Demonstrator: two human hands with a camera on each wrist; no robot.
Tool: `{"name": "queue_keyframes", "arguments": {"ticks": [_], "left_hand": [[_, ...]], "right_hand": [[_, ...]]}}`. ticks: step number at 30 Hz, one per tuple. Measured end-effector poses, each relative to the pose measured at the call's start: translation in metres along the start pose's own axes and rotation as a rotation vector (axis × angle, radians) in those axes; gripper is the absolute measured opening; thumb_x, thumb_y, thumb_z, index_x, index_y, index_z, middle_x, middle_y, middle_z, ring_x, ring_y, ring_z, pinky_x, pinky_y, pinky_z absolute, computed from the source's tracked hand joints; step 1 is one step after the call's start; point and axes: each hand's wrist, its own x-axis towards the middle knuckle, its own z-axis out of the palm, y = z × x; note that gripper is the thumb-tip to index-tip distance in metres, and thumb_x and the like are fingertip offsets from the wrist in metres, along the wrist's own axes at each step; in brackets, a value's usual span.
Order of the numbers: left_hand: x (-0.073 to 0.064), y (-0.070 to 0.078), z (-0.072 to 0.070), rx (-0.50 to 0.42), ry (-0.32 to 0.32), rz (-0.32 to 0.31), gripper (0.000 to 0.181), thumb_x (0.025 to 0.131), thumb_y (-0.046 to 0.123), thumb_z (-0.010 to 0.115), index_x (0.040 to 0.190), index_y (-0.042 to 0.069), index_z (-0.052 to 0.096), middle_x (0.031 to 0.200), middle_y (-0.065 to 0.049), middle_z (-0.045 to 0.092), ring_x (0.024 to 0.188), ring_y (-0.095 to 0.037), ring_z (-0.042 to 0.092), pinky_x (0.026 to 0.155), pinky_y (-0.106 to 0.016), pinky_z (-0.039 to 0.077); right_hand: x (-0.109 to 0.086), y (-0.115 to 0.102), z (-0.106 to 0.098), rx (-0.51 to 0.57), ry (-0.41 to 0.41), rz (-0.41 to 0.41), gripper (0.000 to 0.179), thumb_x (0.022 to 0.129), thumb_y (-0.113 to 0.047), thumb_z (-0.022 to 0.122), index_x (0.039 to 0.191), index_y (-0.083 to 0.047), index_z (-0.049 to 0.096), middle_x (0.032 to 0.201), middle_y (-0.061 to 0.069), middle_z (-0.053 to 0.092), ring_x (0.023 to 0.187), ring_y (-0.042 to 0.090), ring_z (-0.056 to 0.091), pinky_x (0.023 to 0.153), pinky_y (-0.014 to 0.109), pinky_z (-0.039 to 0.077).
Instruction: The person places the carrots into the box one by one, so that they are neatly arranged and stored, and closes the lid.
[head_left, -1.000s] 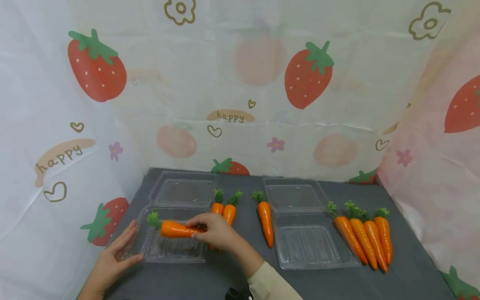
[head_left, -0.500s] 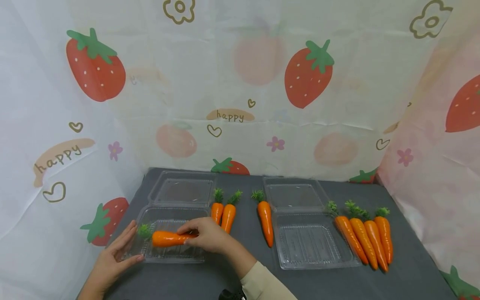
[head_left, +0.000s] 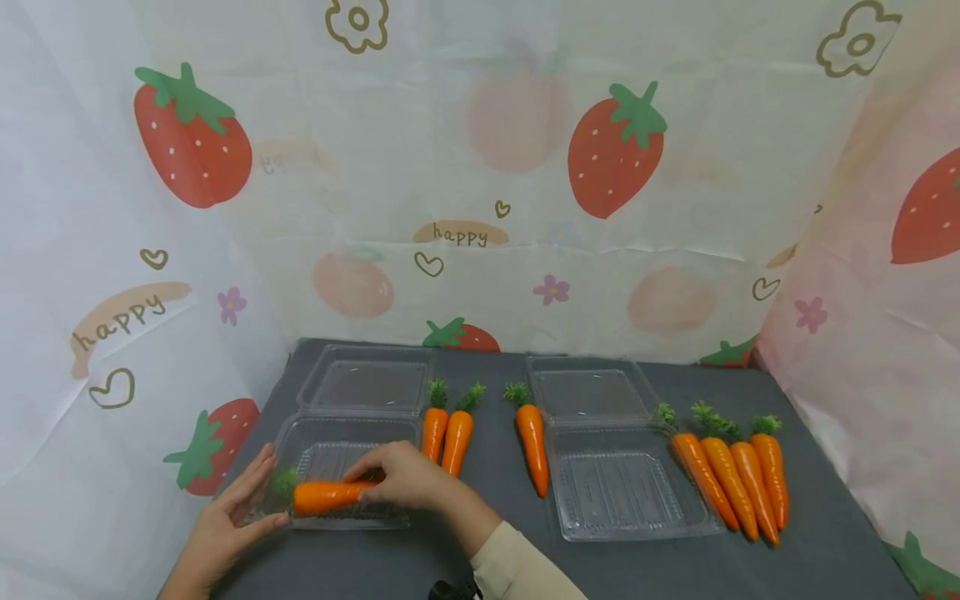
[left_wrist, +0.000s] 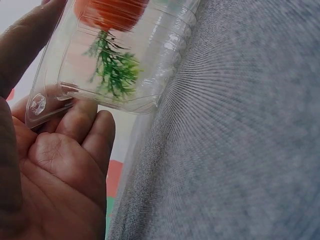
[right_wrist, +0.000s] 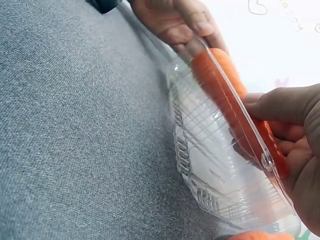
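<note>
My right hand (head_left: 412, 479) pinches an orange carrot (head_left: 324, 497) by its narrow end. The carrot lies sideways along the front wall inside the left clear plastic box (head_left: 324, 457), its green top (head_left: 285, 483) pointing left. My left hand (head_left: 228, 521) rests against the box's left side, fingers extended and thumb at the front left corner. In the left wrist view, the left hand's fingers (left_wrist: 75, 120) are by the rim corner, and the green top (left_wrist: 115, 70) shows through the plastic. From the right wrist, the carrot (right_wrist: 220, 85) appears behind the rim; part of it is covered by my fingers.
Two carrots (head_left: 457, 442) lie just right of the left box, partly behind my right hand. Another carrot (head_left: 532, 450) lies beside the right clear box (head_left: 630, 483), whose lid (head_left: 588, 393) is folded back. Several carrots (head_left: 738, 483) line that box's right side. Printed cloth stands behind the grey table (head_left: 495, 554).
My right hand has carried the carrot left and toward me, lowering it from above the box to along its front wall. The left hand stays at the box's side.
</note>
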Motion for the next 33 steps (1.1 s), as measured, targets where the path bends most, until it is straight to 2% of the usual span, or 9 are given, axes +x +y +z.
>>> {"name": "queue_keyframes", "arguments": {"ticks": [10,14,18,26,30,33], "left_hand": [[0.0,0.0,0.0,0.015,0.002,-0.027,0.084,0.084,-0.01,0.077,0.157,-0.002,0.036,0.169,-0.01,0.025,0.14,0.013,0.037,0.104,-0.008,0.043],[0.0,0.0,0.0,0.019,0.005,-0.042,0.084,0.085,-0.009,0.077,0.158,0.0,0.036,0.169,-0.009,0.025,0.14,0.014,0.036,0.104,-0.007,0.042],[0.0,0.0,0.0,0.003,0.008,-0.029,0.084,0.084,-0.011,0.077,0.157,-0.002,0.036,0.169,-0.01,0.025,0.141,0.012,0.037,0.105,-0.008,0.042],[0.001,0.001,0.0,0.011,0.007,-0.01,0.085,0.082,-0.013,0.078,0.156,-0.004,0.037,0.169,-0.013,0.026,0.141,0.011,0.038,0.106,-0.009,0.042],[0.0,0.001,0.0,0.014,0.008,-0.004,0.085,0.082,-0.013,0.078,0.156,-0.004,0.037,0.169,-0.012,0.026,0.141,0.011,0.038,0.105,-0.009,0.043],[0.0,0.0,0.001,-0.003,0.012,0.011,0.085,0.081,-0.015,0.077,0.156,-0.005,0.036,0.168,-0.012,0.027,0.141,0.01,0.039,0.106,-0.01,0.043]], "right_hand": [[0.005,-0.004,0.0,-0.046,-0.074,0.013,0.03,0.091,-0.015,0.079,0.12,-0.02,0.077,0.108,-0.015,0.075,0.089,-0.008,0.064,0.077,0.012,0.055],[0.008,-0.005,0.0,-0.015,-0.107,0.048,0.03,0.089,-0.012,0.08,0.119,-0.02,0.078,0.103,-0.014,0.075,0.086,-0.006,0.065,0.072,0.014,0.056],[0.011,-0.006,-0.001,0.007,-0.148,0.089,0.033,0.088,-0.011,0.081,0.12,-0.02,0.077,0.103,-0.013,0.075,0.087,-0.005,0.066,0.073,0.016,0.057],[0.017,-0.004,0.001,-0.103,-0.217,0.069,0.038,0.089,-0.012,0.081,0.126,-0.021,0.074,0.111,-0.014,0.074,0.093,-0.006,0.065,0.08,0.013,0.055],[0.017,-0.005,0.003,-0.125,-0.225,0.078,0.038,0.089,-0.011,0.08,0.125,-0.022,0.075,0.109,-0.014,0.074,0.092,-0.006,0.065,0.079,0.013,0.054],[0.015,-0.004,0.004,-0.102,-0.2,0.082,0.035,0.091,-0.012,0.079,0.124,-0.022,0.075,0.108,-0.015,0.074,0.092,-0.007,0.065,0.079,0.013,0.054]]}}
